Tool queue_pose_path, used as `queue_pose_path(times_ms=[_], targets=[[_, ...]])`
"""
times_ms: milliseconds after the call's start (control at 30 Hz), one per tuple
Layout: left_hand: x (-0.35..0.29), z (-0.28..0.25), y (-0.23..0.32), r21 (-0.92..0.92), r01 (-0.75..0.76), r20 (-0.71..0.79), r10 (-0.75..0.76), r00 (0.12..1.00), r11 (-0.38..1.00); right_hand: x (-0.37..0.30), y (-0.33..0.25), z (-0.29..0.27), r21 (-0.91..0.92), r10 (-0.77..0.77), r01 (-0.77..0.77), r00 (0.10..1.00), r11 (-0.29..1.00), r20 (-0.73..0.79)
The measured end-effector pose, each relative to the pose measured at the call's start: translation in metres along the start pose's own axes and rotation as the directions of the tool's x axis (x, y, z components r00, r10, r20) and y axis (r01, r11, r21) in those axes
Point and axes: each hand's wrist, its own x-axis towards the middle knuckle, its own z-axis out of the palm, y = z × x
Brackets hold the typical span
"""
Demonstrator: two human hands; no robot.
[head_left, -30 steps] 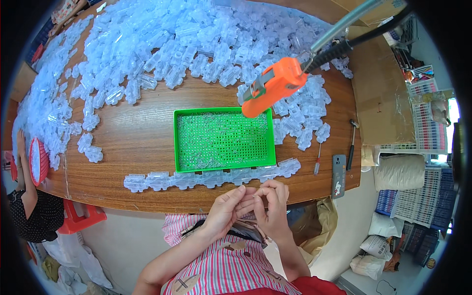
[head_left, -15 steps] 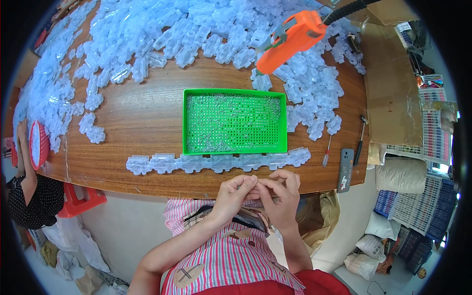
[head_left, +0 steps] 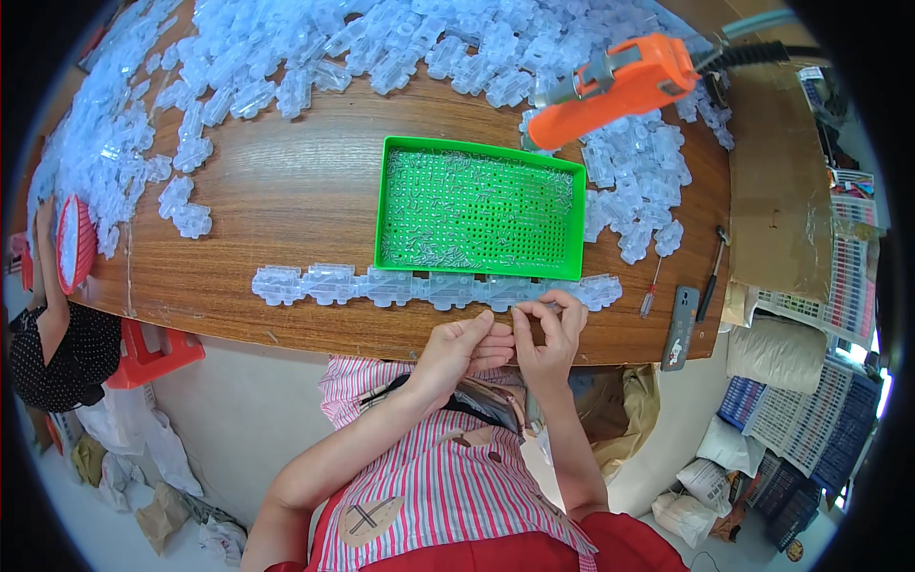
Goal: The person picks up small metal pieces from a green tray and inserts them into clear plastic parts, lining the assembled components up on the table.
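Observation:
At the table's near edge, my left hand (head_left: 461,355) is closed with its fingers curled in. Close on its right, my right hand (head_left: 550,343) makes a pinch of thumb and forefinger. Whatever either one holds is too small or hidden to name. Just beyond them runs a row of clear plastic housings (head_left: 389,287), set end to end. A green perforated tray (head_left: 383,210) stands behind that row, with many tiny silvery screw-like pieces (head_left: 434,255) scattered inside. Above the tray's far right corner hangs an orange electric screwdriver (head_left: 615,91) on a dark cable.
Heaps of clear plastic parts (head_left: 276,48) cover the far and left table. On the right lie a small screwdriver (head_left: 650,297), a hammer (head_left: 713,276) and a grey phone (head_left: 680,329). Another person's arm (head_left: 48,257) reaches by a red basket (head_left: 76,243) at far left.
My hands have parted slightly from fingertips touching, the left fingers now curled. The whole view has shifted a little. The hanging electric screwdriver appears farther right.

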Motion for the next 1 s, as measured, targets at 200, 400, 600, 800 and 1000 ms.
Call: queue_pose_path(times_ms=[200,400,600,800,1000], targets=[[0.003,0.001,-0.002,0.000,0.003,0.001,-0.003,1.000,1.000,0.001,0.003,0.003,0.010,0.032,-0.032,0.999,0.999,-0.005],[0.001,-0.002,-0.002,-0.015,-0.008,0.009,0.009,1.000,1.000,0.005,-0.003,-0.001,0.018,0.069,-0.070,0.997,0.997,0.028],[-0.005,0.002,0.006,-0.142,0.006,0.078,0.005,0.997,0.990,0.002,-0.005,-0.006,0.127,0.191,-0.187,0.981,0.974,-0.020],[-0.003,-0.004,0.006,-0.369,0.106,0.254,-0.010,0.967,0.923,0.001,-0.025,-0.027,0.123,0.185,-0.183,0.983,0.975,-0.007],[-0.005,-0.005,0.006,-0.428,0.128,0.378,0.049,0.924,0.895,0.001,-0.045,-0.040,0.006,-0.030,0.029,0.981,1.000,0.193]])
